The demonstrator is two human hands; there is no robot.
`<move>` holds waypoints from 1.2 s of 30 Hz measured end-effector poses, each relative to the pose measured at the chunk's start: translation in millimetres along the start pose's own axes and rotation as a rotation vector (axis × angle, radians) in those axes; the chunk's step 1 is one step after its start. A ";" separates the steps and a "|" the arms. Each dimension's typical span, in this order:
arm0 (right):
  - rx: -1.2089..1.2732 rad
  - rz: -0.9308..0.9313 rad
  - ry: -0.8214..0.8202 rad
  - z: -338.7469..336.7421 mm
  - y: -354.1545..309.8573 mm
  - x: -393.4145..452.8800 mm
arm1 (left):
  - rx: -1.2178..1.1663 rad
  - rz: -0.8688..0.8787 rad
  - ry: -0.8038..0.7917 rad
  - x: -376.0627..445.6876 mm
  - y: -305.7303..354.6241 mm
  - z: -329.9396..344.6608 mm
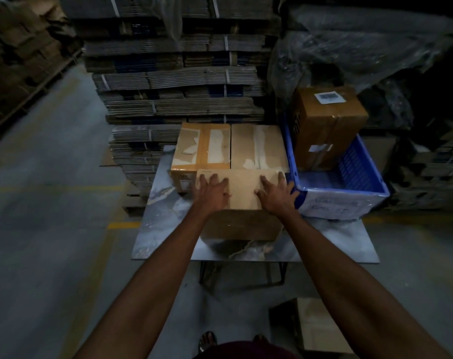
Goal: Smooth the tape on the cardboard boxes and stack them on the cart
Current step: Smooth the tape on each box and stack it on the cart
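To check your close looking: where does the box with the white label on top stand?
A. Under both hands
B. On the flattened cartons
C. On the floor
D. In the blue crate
D: the labelled box stands inside the blue crate, apart from both hands.

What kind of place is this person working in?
Probably a warehouse or packing store. Strapped bundles of flattened brown cardboard cartons are stacked high behind the marbled grey table top, sealed brown cardboard boxes sit on it, and a blue plastic crate holds another.
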State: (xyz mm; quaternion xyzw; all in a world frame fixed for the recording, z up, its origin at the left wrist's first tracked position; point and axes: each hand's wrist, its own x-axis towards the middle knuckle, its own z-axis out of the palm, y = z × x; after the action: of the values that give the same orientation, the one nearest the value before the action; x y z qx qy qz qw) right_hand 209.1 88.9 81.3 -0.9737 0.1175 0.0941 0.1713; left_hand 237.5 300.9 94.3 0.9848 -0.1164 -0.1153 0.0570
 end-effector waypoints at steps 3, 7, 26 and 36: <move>-0.092 -0.161 -0.023 -1.2 -8.7 10.6 | 0.031 0.082 -0.025 12.4 7.3 -7.4; -0.134 -0.250 -0.058 3.8 -23.6 21.5 | -0.041 0.127 -0.078 26.2 17.6 -8.0; -0.132 -0.283 -0.077 0.6 13.2 25.0 | -0.025 0.178 -0.057 28.4 -19.7 4.7; -0.058 -0.227 -0.019 8.5 43.3 19.3 | -0.046 0.167 -0.049 15.7 -41.1 17.6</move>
State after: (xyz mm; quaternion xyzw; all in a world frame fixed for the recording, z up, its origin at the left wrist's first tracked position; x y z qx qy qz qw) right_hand 215.0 48.6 55.6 -0.9843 0.0019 0.0867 0.1539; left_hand 257.1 335.3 68.1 0.9670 -0.1966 -0.1369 0.0863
